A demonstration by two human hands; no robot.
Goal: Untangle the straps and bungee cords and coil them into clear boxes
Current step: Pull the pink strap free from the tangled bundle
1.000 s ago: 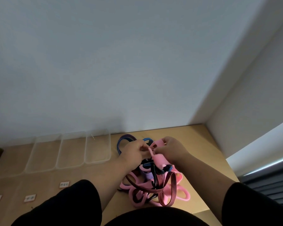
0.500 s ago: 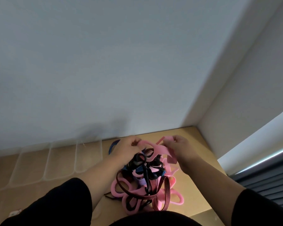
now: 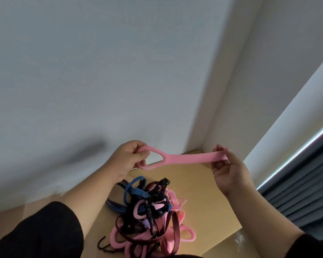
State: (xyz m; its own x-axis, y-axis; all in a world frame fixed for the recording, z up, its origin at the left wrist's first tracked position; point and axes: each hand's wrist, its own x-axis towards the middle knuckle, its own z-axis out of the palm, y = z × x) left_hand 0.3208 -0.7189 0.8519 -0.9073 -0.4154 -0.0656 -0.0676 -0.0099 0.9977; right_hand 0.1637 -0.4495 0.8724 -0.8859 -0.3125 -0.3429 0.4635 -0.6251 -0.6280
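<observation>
now free of the tangled pile (image 3: 149,218), pink strap (image 3: 186,158) stretches sideways above it, left hand (image 3: 127,161) gripping its loop, right hand (image 3: 229,170) pinching the tail.

the picture is rather dim and soft, with a cool grey tone. the light comes from the right, where a bright white strip (image 3: 295,161) glows beside the dark curtain (image 3: 306,192) and is a little overexposed. the wall (image 3: 82,71) is evenly lit, with one blurred grey shadow low on it. the straight lines of the wall corner lean from the wide lens. the black sleeves (image 3: 45,231) at the bottom edge lose all detail.
</observation>
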